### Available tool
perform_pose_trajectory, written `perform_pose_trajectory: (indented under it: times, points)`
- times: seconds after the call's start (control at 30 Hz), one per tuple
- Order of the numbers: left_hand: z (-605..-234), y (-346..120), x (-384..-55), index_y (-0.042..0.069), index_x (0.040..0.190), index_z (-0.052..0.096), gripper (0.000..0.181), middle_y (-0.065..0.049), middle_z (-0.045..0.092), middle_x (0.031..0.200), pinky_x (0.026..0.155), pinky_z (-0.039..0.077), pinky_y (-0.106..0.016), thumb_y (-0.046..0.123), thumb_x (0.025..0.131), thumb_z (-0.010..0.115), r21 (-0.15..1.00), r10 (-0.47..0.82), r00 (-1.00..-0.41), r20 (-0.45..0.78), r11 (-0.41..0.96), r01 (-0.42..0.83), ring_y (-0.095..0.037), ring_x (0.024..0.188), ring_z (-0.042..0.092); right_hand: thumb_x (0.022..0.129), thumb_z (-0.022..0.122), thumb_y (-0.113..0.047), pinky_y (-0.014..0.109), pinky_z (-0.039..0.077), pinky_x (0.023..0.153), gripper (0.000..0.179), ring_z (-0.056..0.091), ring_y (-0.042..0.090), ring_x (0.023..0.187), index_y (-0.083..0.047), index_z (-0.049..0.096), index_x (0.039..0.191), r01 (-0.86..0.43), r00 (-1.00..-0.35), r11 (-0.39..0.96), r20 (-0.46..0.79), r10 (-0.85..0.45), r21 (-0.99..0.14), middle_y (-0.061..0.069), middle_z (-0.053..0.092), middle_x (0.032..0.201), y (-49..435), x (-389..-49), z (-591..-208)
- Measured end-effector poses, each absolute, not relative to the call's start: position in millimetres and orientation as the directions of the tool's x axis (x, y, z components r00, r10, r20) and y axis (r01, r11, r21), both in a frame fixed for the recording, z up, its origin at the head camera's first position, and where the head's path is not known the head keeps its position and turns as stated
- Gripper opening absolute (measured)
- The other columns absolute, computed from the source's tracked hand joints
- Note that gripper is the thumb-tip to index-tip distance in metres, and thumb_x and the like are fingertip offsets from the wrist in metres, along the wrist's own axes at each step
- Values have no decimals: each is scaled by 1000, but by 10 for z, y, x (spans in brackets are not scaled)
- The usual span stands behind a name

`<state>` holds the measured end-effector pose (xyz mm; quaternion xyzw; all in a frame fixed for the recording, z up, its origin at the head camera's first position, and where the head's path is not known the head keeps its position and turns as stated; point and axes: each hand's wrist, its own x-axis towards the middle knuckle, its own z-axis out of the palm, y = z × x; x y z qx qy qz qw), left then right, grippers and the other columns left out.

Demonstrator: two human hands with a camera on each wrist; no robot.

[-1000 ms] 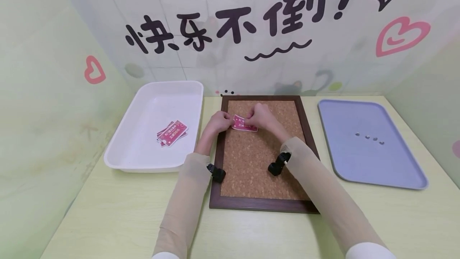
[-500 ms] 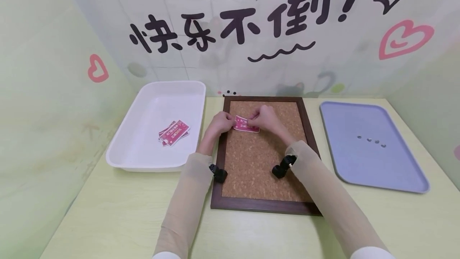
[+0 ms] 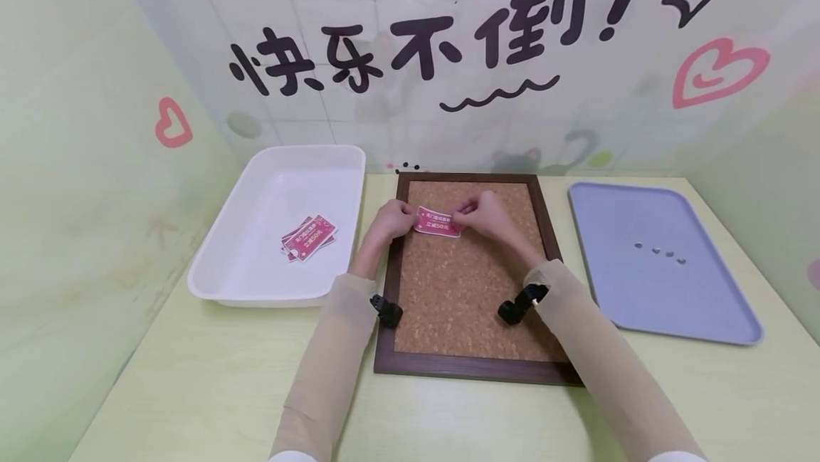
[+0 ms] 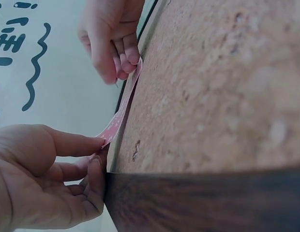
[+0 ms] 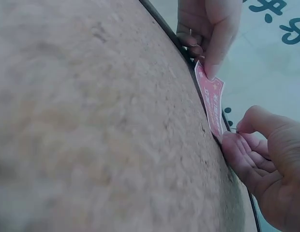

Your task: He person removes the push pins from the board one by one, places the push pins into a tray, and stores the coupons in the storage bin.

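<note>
A pink paper coupon (image 3: 438,223) lies along the top left part of the framed cork board (image 3: 470,291), bowed slightly in the wrist views. My left hand (image 3: 393,219) pinches its left end between thumb and finger, beside the dark frame. At the coupon's right end, my right hand (image 3: 483,216) pinches a thumbtack (image 5: 233,129) between thumb and forefinger. The thin metal point shows in the right wrist view; the head is hidden by the fingers. Other fingers of that hand touch the coupon's end. A second thin pin point (image 5: 190,31) seems to show by the left hand's curled fingers.
To the left, a white tub (image 3: 221,263) holds several more pink coupons (image 3: 309,238) in a loose pile. On the right, a blue-grey tray (image 3: 673,305) carries several small silver thumbtacks (image 3: 669,254). A printed wall (image 3: 410,127) stands close behind the board.
My right hand has shifted right along the coupon, so more of its print shows. The left hand keeps its pinch on the left end.
</note>
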<state>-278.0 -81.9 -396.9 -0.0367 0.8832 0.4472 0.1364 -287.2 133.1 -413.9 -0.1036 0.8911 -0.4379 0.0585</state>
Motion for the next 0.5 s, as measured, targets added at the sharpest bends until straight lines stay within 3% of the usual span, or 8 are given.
perform_pose_trajectory:
  times: [0.1,0.23,0.33,0.5]
  points:
    - [-3928,-833,-2717,7,70,53,30,-3,47,72,55,35,-24,9,99,61,788,50,-969,-242,593,-166,-14,63,44,90,72,-15,27,53,65,21,67,22,79,2,72,102,-162,-974,596,29,-227,-787,14,71,93,1389,-2815,-4131]
    - [-3845,-840,-2609,1,90,64,13,-7,58,82,60,43,-24,10,99,61,791,41,-980,-197,597,-134,-15,69,53,90,72,-14,26,52,68,18,66,23,83,1,72,100,-193,-974,599,77,-213,-777,14,71,93,1483,-2717,-4080]
    - [-3762,-853,-2534,-3,105,66,15,-11,64,89,64,46,-25,10,99,60,803,42,-987,-157,588,-103,-16,73,56,89,71,-8,24,52,72,16,66,23,86,3,71,100,-226,-968,576,112,-226,-786,15,71,95,1558,-2655,-4031]
    - [-3621,-915,-2447,-3,106,66,17,-12,65,88,62,46,-25,11,100,60,837,53,-993,-102,544,-57,-16,71,56,87,71,-6,19,52,70,12,66,22,82,2,71,96,-288,-956,584,190,-225,-759,14,72,90,1687,-2546,-3937]
